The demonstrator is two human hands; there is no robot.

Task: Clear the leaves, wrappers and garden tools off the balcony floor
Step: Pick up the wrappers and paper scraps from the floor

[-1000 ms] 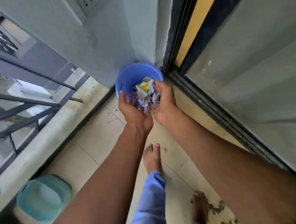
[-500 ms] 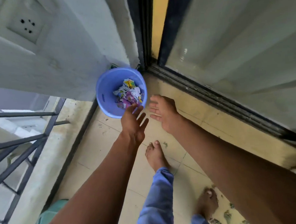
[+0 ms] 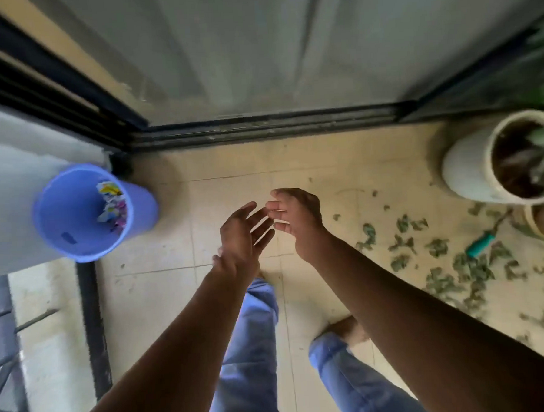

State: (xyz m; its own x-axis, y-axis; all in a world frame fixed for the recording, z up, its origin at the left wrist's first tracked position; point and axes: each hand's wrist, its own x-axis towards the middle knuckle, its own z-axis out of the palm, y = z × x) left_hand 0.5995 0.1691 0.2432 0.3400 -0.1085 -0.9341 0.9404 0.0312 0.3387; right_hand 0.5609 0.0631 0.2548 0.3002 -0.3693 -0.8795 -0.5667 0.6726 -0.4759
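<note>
Both hands have pulled back from the bin (image 3: 91,212) since a moment ago, and the view has swung right toward the mess. Wrappers (image 3: 113,204) sit inside the bin, parked in the corner by the wall, probably so it's out of the way. Left hand (image 3: 242,235) and right hand (image 3: 296,217) hang over the floor (image 3: 174,293), fingers loose, holding nothing. Leaves (image 3: 440,260) lie scattered by the pot (image 3: 470,167), with a teal-handled tool (image 3: 482,243) among them. Those look like what's next.
</note>
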